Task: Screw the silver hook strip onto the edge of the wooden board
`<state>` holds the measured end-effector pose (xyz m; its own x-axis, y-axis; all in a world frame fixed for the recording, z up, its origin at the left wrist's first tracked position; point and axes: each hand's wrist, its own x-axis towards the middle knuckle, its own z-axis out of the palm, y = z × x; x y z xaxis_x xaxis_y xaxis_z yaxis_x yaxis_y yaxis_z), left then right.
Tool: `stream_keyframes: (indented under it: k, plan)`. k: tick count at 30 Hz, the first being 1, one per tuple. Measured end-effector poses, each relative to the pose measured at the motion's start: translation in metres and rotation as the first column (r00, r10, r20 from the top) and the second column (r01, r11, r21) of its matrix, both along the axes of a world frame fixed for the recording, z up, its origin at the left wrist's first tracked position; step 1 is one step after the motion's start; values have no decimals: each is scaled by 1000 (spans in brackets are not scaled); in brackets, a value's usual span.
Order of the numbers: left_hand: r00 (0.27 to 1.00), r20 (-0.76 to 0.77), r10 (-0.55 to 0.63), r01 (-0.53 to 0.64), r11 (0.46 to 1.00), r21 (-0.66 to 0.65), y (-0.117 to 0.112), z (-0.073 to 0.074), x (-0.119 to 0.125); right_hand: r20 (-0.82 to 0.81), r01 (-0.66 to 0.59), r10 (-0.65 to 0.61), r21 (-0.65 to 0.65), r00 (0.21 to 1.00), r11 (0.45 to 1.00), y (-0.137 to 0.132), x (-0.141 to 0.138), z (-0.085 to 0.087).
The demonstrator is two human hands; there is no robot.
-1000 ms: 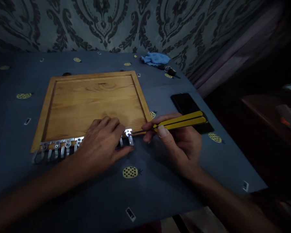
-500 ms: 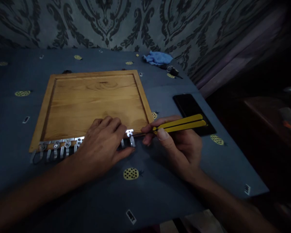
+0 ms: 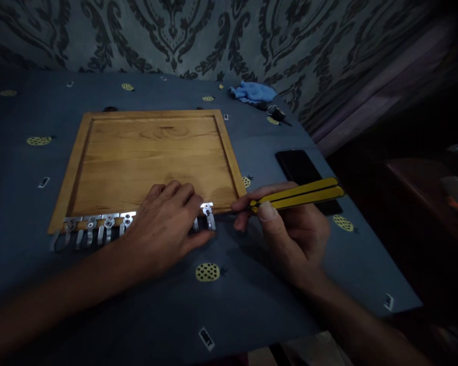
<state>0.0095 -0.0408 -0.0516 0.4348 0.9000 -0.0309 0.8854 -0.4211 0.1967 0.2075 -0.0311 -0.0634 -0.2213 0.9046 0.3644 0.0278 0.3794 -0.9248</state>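
A wooden board [image 3: 152, 157] with a raised frame lies flat on the cloth-covered table. Metal coat hooks [image 3: 109, 223] with screws line its near edge, prongs toward me. My left hand [image 3: 168, 216] is curled over that edge, fingers on top and thumb below, hiding the middle hooks. Just right of it, one more hook [image 3: 209, 216] shows. Beside the board's near right corner, my right hand [image 3: 290, 229] is closed around a tool with two slim yellow handles [image 3: 299, 194]. The tool's tip points left and is mostly hidden by my fingers.
A black phone [image 3: 295, 165] lies to the right, partly behind my right hand. At the back right are a blue cloth [image 3: 252, 92] and a bunch of keys [image 3: 277, 113]. Patterned wallpaper [image 3: 171, 35] rises behind the table. The table's right edge [image 3: 377, 234] slants toward me.
The whole view has shifted slightly. My right hand and the yellow tool have moved a little to the right. My left hand keeps its place on the hooks.
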Motion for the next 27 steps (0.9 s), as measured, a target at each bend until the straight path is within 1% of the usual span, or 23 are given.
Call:
stream_keyframes:
  k: [2,5,9,13,18,27]
  plan:
    - [1000,0,3,-3,1000,-1,0,0,0,20,-3,4,-7,1000,1000,0,0,-1]
    - [1000,2,0,0,1000,-4,1,0,1,1,-14,14,-24,1000,1000,0,-1,-4]
    - [1000,4,-6,6,1000,2,2,-1,1,-13,-15,15,-9,1000,1000,0,-1,-6]
    - [1000,0,-11,11,1000,13,2,-1,1,-10,-12,12,-29,1000,999,0,-1,-6]
    - [1000,0,-13,13,1000,25,1,-1,0,-44,-24,22,-45,999,999,0,-3,-6]
    - [1000,7,-14,13,999,53,0,-4,1,-38,-37,36,-27,999,999,1,-3,-6]
